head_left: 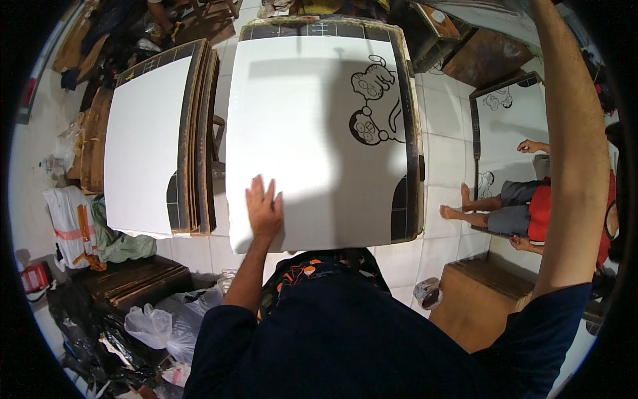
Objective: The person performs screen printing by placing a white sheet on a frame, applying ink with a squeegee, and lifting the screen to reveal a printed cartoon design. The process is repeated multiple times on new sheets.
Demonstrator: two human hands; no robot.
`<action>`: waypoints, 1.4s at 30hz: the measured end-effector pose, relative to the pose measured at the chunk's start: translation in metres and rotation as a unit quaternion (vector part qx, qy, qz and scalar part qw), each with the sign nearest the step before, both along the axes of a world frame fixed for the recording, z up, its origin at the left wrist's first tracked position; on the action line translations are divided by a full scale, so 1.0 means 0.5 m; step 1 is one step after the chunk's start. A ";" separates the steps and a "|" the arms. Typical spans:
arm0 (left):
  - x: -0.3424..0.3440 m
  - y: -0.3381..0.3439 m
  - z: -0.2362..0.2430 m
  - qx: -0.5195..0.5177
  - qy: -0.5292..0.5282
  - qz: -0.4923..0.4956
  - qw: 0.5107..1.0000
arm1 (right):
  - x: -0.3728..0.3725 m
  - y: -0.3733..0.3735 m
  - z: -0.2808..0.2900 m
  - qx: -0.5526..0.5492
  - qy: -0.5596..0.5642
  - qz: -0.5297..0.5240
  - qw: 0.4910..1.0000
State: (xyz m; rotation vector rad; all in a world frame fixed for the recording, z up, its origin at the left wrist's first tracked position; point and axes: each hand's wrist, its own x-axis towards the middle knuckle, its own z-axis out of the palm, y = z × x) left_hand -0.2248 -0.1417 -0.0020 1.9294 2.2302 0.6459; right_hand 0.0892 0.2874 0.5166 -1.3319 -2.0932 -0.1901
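Note:
My left hand (pixel 265 211) lies flat, fingers apart, on the near left part of a white sheet (pixel 282 133), perhaps cloth. The sheet covers most of a dark-edged board (pixel 413 193) in front of me. Black line drawings of cartoon figures (pixel 367 126) show along its right side. My right arm (pixel 573 139) is raised along the right side of the view; its hand is beyond the upper edge and cannot be seen. A broad shadow falls across the sheet's middle and right.
At left stands a stack of boards (pixel 199 146) topped with another white sheet (pixel 146 146). A person in a red shirt (pixel 539 211) is at right beside another board with drawings (pixel 508 126). Plastic bags (pixel 169 326) and a brown box (pixel 472 302) flank me on the tiled floor (pixel 442 163).

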 end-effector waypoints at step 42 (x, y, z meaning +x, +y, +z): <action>-0.169 -0.035 0.016 -0.048 -0.240 0.305 0.920 | 0.051 0.221 -0.031 0.012 -0.101 -0.011 0.995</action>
